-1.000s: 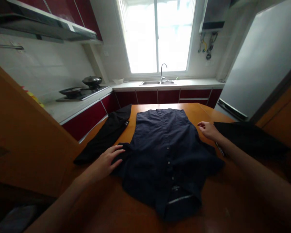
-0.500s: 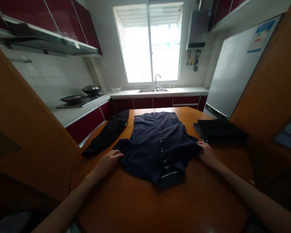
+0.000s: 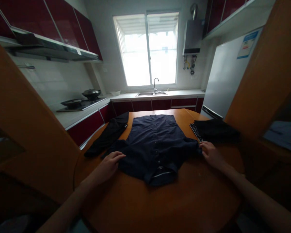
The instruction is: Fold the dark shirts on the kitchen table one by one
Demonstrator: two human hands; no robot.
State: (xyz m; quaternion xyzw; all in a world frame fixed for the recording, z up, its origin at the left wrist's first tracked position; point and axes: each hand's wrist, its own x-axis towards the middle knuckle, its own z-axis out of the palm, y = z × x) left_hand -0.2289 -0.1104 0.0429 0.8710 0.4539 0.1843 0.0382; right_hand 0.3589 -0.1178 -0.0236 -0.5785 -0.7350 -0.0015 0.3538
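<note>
A dark navy short-sleeved button shirt lies spread on the wooden table, its collar toward me and its hem toward the window. Several small light buttons run down its middle, and the collar stands slightly agape. My left hand rests at the shirt's left shoulder, beside the left sleeve, fingers stretched out over the fabric. At the end of the right sleeve, my right hand pinches the cloth between thumb and fingers.
A black garment with white stripes lies left of the shirt. Folded dark clothes are stacked at the right. Beyond the table are a counter with a sink, a stove with pans and a fridge.
The left hand has shifted from the left sleeve's edge onto the shirt, and that sleeve now lies further out. The right sleeve looks straighter, still in the right hand. The view has tilted up slightly.
</note>
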